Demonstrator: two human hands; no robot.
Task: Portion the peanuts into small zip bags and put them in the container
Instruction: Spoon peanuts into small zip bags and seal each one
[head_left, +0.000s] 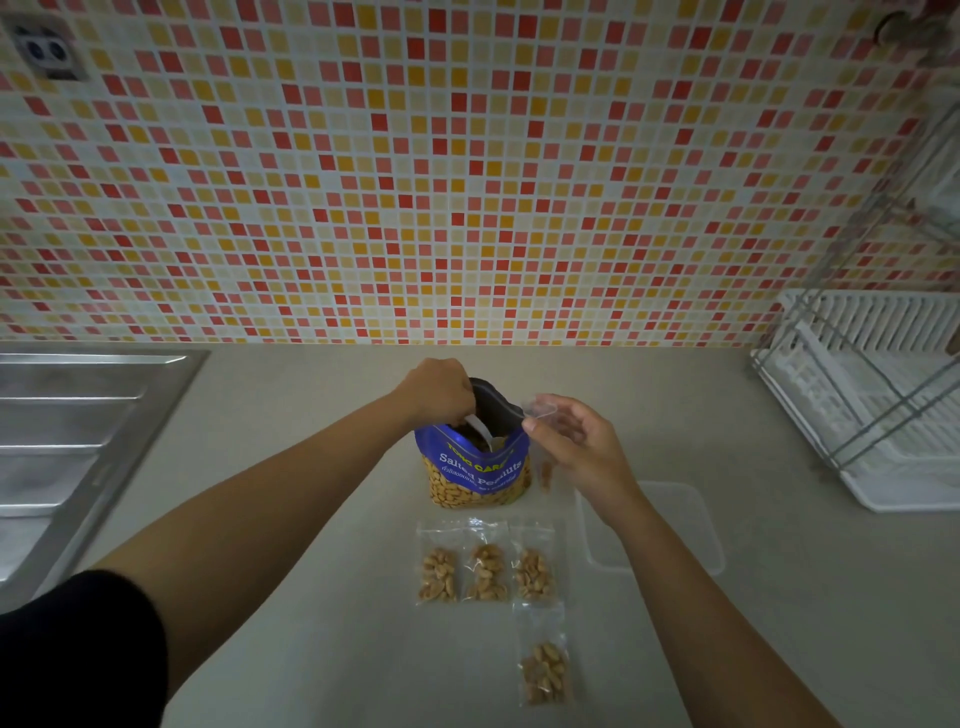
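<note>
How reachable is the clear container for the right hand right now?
Probably yes: the container lies on the counter close beside the right hand, nothing between. But that hand pinches a small zip bag, so it isn't free.

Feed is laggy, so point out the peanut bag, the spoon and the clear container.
peanut bag (475, 467): head view, blue printed front.
spoon (480, 432): head view, white handle in bag mouth.
clear container (688, 530): head view, bare right half of floor.

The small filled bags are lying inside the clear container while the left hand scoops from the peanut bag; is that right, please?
Not quite. The head view shows the four filled bags lying on the counter in front of the peanut bag, left of the container, not inside it. The left hand does scoop from the peanut bag, holding a spoon.
</note>
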